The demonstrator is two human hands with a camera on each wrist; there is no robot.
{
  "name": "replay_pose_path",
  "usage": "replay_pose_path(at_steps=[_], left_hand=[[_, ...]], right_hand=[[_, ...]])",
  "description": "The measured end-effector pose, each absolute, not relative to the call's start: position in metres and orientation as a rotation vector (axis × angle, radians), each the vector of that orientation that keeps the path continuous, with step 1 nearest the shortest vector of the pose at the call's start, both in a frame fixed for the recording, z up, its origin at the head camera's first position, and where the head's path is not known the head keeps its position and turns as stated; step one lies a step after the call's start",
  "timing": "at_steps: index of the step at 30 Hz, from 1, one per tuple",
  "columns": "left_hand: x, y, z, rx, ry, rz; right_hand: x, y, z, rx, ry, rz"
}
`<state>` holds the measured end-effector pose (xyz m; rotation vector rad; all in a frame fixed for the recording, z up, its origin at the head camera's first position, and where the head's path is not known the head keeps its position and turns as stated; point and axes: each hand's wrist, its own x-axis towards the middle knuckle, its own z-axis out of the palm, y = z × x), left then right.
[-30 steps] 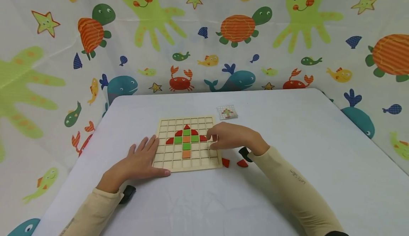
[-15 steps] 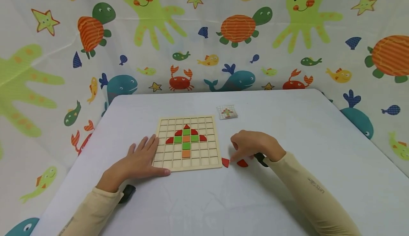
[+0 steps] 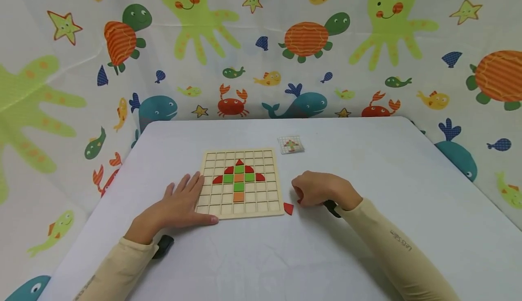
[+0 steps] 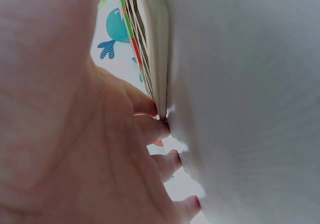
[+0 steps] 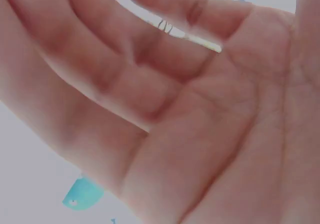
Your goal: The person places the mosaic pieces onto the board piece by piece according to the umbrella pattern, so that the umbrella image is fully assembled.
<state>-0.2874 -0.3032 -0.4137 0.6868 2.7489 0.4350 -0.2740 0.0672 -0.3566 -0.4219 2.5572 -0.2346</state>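
A pale wooden grid board (image 3: 261, 196) lies on the table, with red, green and orange tiles set in its cells in a tree-like or rocket-like shape. Along its left edge rests my left hand (image 3: 175, 210), fingers spread and straight, thumb at the front-left corner. The left wrist view shows those fingers (image 4: 162, 164) touching the table beside the board's side. Right of the board my right hand (image 3: 320, 188) is low over the table, fingers curled. A sliver of a red tile shows at its fingertips, mostly hidden. Another red quarter-circle tile (image 3: 288, 208) lies by the board's right edge.
A small pattern card (image 3: 291, 144) printed with a similar figure on a grid lies behind the board. The white table (image 3: 244, 260) ends at a curtain (image 3: 261, 65) printed with sea animals.
My right hand has left the board's right side, moved right and toward me, and come down on a loose red tile, its fingers closing there. The left hand stays in place.
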Motion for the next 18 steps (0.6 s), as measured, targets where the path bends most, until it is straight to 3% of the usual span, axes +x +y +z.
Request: replay_pose_path(at_steps=[8, 18], left_hand=[[-0.287, -0.303, -0.414, 0.686, 2.751, 0.419], [-0.287, -0.302, -0.413, 0.685, 2.753, 0.414]], right_hand=[[-0.290, 0.067, -0.368, -0.540, 2.629, -0.299], [-0.296, 0.072, -0.371, -0.393, 2.693, -0.296]])
